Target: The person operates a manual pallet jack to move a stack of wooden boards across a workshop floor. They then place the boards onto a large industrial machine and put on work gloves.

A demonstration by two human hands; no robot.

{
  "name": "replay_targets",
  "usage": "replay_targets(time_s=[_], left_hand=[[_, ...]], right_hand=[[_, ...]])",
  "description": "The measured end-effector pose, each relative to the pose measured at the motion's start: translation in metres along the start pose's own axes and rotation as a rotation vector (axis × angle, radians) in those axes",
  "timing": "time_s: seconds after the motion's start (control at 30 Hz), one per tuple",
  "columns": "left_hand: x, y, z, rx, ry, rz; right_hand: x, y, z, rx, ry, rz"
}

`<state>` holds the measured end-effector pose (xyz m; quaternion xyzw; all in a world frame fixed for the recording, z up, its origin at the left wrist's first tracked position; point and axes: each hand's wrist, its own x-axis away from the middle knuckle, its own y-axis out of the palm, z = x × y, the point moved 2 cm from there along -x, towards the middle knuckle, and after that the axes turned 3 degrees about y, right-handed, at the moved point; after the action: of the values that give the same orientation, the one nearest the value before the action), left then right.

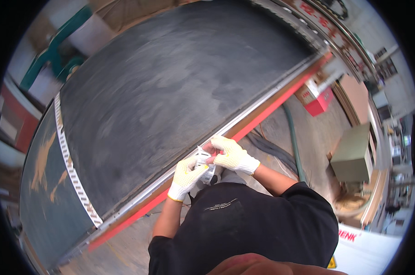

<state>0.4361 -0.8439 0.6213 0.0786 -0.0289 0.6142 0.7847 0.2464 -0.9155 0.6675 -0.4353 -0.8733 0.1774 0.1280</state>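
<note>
Both hands wear cream dotted knit gloves with bare fingertips showing, and they meet in front of my body at the near edge of the large dark machine bed [171,87]. In my left hand [186,178] is a white strip with dark print [209,175], which looks like a strip of paper labels; it hangs curled below the fingers. My right hand [232,157] is closed, its fingertips pinched at the strip's upper end. Part of the strip is hidden behind the gloves.
A red-painted rail [258,123] runs along the bed's near side. White slotted edging [74,178] crosses the bed at left. On the right floor are a green hose [293,142], a red box [319,102] and a grey-green metal cabinet [353,156].
</note>
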Motion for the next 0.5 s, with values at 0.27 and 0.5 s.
replay_targets(time_s=[0.27,0.5], left_hand=[[0.047,0.018,-0.047,0.165,0.145,0.065],[0.104,0.031,-0.073,0.300,0.298,-0.102]], right_hand=[[0.096,0.088,0.007,-0.333,0.398,0.256],[0.155,0.147,0.002,-0.292,0.251,0.334]])
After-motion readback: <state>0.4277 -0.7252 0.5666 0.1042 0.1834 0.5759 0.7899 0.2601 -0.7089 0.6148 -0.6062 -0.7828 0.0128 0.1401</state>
